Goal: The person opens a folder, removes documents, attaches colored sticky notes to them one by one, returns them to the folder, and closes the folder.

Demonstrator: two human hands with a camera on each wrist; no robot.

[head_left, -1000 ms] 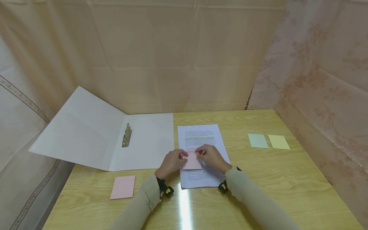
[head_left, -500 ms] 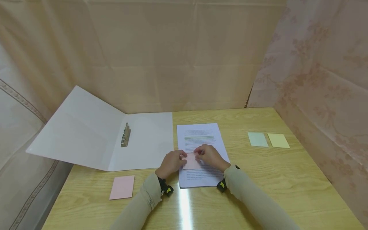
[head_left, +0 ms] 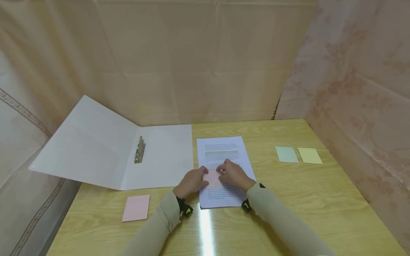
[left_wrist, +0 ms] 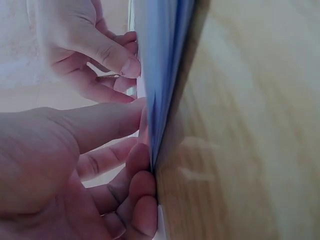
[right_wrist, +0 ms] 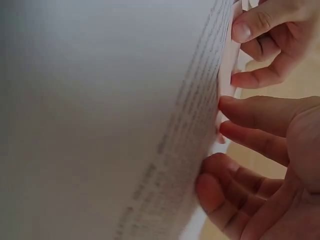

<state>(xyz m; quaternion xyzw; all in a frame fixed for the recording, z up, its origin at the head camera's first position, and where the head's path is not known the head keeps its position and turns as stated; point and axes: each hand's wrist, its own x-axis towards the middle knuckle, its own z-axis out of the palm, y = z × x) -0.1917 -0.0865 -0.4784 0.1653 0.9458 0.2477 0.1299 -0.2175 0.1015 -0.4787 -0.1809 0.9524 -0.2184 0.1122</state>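
A pink sticky note [head_left: 213, 179] lies flat on a stack of printed paper [head_left: 228, 145] that has a green-highlighted line. My left hand [head_left: 191, 182] touches the note's left side, thumb and forefinger spread along that edge. On the right side of the note, my right hand [head_left: 236, 175] presses with its thumb and fingertips. In the right wrist view, the right hand's thumb and forefinger [right_wrist: 257, 110] reach fairly straight to the note, the other fingers bent at the paper. The left hand [left_wrist: 95, 160] shows similarly in the left wrist view.
An open white folder [head_left: 166, 156] with a metal clip [head_left: 140, 150] lies left of the paper. A pink sticky pad [head_left: 136, 208] sits in front of it. Green [head_left: 287, 154] and yellow sticky notes [head_left: 309, 155] lie to the right on the wooden table [head_left: 320, 206].
The pink note, slightly higher on its far edge a second ago, now lies flatter on the page. Both hands have stayed at its sides, their fingers shifting slightly.
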